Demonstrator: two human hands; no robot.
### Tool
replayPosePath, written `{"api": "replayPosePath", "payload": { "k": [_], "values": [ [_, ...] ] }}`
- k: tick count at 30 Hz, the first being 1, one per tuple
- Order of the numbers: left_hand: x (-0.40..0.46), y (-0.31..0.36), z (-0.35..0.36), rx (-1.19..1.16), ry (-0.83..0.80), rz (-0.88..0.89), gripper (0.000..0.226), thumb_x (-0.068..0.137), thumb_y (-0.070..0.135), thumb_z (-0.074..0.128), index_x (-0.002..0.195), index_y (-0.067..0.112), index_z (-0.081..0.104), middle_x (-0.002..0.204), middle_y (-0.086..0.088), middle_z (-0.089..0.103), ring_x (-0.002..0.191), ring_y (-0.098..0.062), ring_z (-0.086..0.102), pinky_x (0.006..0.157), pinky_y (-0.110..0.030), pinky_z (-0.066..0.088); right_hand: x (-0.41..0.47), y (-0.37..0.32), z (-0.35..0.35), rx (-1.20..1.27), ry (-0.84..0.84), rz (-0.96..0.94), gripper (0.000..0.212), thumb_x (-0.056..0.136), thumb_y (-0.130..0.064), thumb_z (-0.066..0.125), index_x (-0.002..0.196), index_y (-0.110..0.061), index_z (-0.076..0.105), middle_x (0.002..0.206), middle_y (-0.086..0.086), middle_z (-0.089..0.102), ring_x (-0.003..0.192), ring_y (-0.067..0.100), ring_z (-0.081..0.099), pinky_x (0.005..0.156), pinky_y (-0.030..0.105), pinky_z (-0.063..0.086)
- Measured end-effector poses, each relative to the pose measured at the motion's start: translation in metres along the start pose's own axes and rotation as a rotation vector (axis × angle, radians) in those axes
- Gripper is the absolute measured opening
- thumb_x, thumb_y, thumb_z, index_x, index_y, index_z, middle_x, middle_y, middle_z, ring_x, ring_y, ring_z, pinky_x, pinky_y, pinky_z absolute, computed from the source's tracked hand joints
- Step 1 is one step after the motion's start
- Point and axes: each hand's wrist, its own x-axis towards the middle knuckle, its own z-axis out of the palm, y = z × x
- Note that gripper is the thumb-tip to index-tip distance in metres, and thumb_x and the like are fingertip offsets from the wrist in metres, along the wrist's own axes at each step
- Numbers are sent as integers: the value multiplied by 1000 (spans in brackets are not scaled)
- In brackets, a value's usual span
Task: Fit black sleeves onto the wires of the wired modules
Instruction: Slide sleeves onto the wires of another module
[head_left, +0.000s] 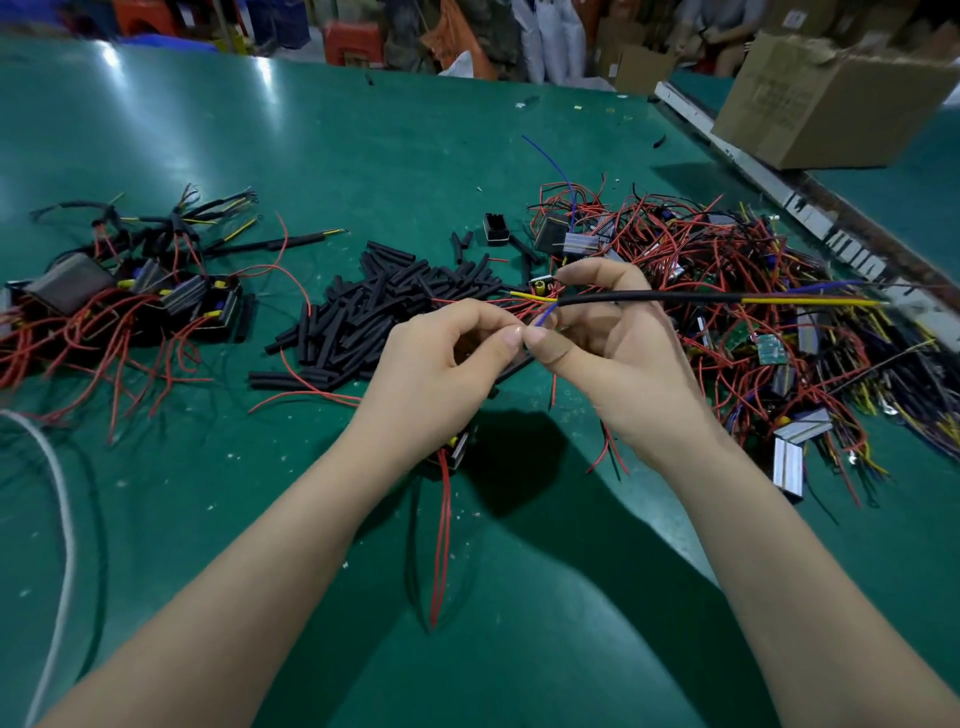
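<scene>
A black sleeve (649, 297) lies threaded over yellow and blue wires, whose ends stick out at its right. My right hand (613, 343) grips the sleeve and wires near its left end. My left hand (441, 364) pinches the blue wire (546, 316) where it leaves the sleeve, thumb tips of both hands almost touching. A wired module (457, 449) hangs below my left wrist, with red wires (441, 545) trailing down from it. A heap of loose black sleeves (374, 306) lies just beyond my hands.
Sleeved modules (130, 291) with red wires lie at the left. A large tangle of modules (753, 312) with red, yellow and blue wires fills the right. A cardboard box (831, 93) stands at the far right. A white cord (57, 493) curves along the left edge.
</scene>
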Motion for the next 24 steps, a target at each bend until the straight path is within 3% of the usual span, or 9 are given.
{"api": "replayPosePath", "payload": {
  "k": [6, 8, 11, 15, 20, 22, 24],
  "values": [
    [1, 3, -1, -133, -53, -48, 21, 92, 15, 60, 77, 29, 65, 64, 15, 64, 55, 4, 49, 56, -11, 36, 0, 2, 3, -250, 11, -154, 41, 84, -3, 67, 103, -34, 48, 84, -7, 59, 77, 15, 61, 76, 37, 51],
    [0, 4, -2, -162, -61, -55, 20, 92, 13, 59, 78, 27, 64, 66, 12, 65, 58, 2, 50, 59, -12, 39, 0, 2, 0, -315, 10, -202, 33, 85, -7, 68, 104, -30, 54, 88, -9, 56, 77, 10, 57, 71, 29, 47],
    [-1, 8, -2, -204, -93, -62, 21, 93, 10, 57, 79, 24, 63, 70, 8, 66, 68, -8, 53, 65, -24, 45, 0, 1, -6, -496, 6, -311, 18, 85, -17, 69, 103, -17, 66, 101, -6, 48, 92, 5, 50, 80, 15, 36],
    [-1, 11, -3, -243, -135, -74, 16, 93, 11, 56, 82, 17, 66, 73, 3, 66, 76, -15, 56, 77, -33, 49, 1, 3, -9, -685, -15, -479, 17, 88, -19, 65, 93, -4, 71, 102, 5, 57, 98, 22, 51, 90, 26, 37],
    [-1, 7, -1, -183, -95, -127, 16, 92, 19, 58, 78, 23, 64, 64, 10, 65, 65, -5, 53, 66, -21, 44, 6, 13, -12, -819, 9, -617, 26, 91, -22, 61, 82, 1, 70, 94, 14, 66, 86, 37, 59, 76, 43, 44],
    [0, 6, -3, -177, -103, -123, 17, 92, 20, 59, 76, 23, 64, 63, 9, 64, 59, 0, 51, 60, -13, 40, 6, 15, -11, -806, -3, -602, 19, 90, -17, 63, 84, 0, 70, 98, 13, 65, 88, 36, 58, 82, 37, 43],
    [2, 5, -6, -176, -120, -128, 16, 92, 20, 60, 76, 21, 64, 65, 9, 65, 63, -3, 53, 62, -18, 43, 5, 16, -10, -775, -20, -567, 12, 88, -12, 66, 86, -2, 70, 100, 12, 63, 89, 32, 57, 87, 30, 40]
  ]
}}
